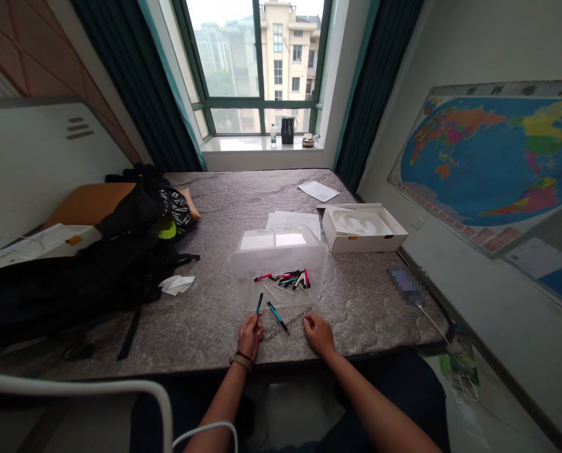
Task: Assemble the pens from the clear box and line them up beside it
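My left hand is closed around a teal-and-black pen, which points up and away from me. On the mattress between my hands lies another teal-and-black pen, slanted, with its tip toward me. My right hand rests on the mattress in a loose fist, and nothing shows sticking out of it. Just beyond the hands stands a clear plastic box. Inside it is a pile of pens and pen parts in red, black, white and teal, and thin white sticks lie nearer its front.
White papers lie behind the clear box. An open white carton stands at the right, near a phone on a cable. Black bags and a crumpled tissue are on the left. A white metal rail crosses the lower left.
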The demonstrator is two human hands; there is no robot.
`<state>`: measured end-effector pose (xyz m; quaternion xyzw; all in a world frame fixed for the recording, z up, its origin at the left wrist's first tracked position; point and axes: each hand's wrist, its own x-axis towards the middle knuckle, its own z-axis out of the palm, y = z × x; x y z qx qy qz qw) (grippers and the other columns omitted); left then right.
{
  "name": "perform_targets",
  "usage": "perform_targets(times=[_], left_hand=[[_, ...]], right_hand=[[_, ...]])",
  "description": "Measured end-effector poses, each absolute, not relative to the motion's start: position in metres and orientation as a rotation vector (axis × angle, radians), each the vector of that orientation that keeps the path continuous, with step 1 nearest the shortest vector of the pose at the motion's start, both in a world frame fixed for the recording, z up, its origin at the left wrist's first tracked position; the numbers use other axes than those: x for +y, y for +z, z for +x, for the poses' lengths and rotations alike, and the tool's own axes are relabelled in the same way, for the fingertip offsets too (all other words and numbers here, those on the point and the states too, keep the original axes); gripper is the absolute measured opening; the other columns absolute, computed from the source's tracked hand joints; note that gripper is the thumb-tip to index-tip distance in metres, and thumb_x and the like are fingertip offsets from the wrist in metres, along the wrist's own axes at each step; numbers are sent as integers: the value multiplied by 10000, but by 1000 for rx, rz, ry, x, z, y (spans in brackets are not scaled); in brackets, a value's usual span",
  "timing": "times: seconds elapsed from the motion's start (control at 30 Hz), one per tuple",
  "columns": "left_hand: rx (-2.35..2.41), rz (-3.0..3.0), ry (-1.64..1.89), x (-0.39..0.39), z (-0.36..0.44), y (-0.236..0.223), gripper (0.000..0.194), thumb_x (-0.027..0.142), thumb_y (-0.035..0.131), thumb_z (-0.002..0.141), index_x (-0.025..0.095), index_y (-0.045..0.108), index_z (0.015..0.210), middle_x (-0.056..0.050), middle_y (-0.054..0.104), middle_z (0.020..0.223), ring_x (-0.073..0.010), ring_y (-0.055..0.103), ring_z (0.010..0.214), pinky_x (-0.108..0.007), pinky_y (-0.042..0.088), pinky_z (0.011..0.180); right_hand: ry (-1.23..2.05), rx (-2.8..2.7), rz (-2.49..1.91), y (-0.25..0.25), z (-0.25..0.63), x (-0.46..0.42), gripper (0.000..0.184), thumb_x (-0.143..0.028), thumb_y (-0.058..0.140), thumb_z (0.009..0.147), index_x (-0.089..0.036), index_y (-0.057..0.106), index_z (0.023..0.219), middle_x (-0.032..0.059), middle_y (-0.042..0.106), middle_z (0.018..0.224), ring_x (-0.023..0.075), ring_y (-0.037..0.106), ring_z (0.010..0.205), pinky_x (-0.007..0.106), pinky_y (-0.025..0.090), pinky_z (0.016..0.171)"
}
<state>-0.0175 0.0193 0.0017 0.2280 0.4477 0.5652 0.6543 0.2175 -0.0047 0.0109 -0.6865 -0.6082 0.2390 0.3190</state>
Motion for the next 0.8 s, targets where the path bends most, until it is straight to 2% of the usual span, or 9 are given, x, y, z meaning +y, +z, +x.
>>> perform_targets(times=[0.1,0.17,0.27,0.33,0.43,0.57,0.73,0.8], left_hand=[[1129,692,1174,20,-12,-3,497,488,789,651,97,705,946,25,581,598,-35,401,420,-171,276,404],[1228,875,1092,19,-8,-5,507,502,762,677,96,724,978,-5,635,623,-61,452,440,-190,335,431],[1328,1248,971,15,-3,-2,430,500,678,765,149,750,1001,-44,718,742,-145,608,613,-259,481,611],[1311,1468,886,11,0,1,353,473,646,799,200,764,990,-58,753,881,-202,669,794,-309,509,771],[1296,1633,796,8,2,5,305,452,622,819,245,766,990,-55,754,1004,-234,677,936,-333,497,875],[1315,1661,740,9,0,7,301,435,616,815,224,764,968,-55,757,953,-225,685,869,-309,509,815],[1271,1684,687,8,0,15,294,428,596,826,222,763,952,-49,756,931,-218,674,855,-291,490,791],[1290,1693,664,6,3,19,285,429,614,808,227,765,942,-46,754,902,-214,668,825,-292,485,772]], right_hand=[[826,-1522,-1730,11,222,-2,316,-424,493,890,-200,714,871,42,694,745,177,631,666,262,437,649],[1030,-1413,-1663,9,226,2,382,-492,484,889,-186,702,962,35,685,715,159,611,574,259,447,583],[1277,-1282,-1560,8,230,6,469,-547,523,853,-171,648,1103,35,692,744,132,574,483,244,432,488],[1392,-1271,-1498,8,230,7,512,-553,576,817,-176,612,1161,39,706,788,124,577,477,231,415,457],[1499,-1300,-1425,7,227,7,447,-522,629,784,-172,630,1063,39,706,783,125,591,498,222,416,455],[1501,-1277,-1398,4,226,7,322,-477,659,753,-171,620,843,25,679,724,130,598,529,223,431,472],[1591,-1311,-1360,7,232,9,427,-430,719,708,-184,625,1044,2,676,753,122,606,521,203,400,450],[1614,-1333,-1342,9,233,9,394,-428,710,718,-175,635,1010,13,684,763,121,610,527,201,401,451]])
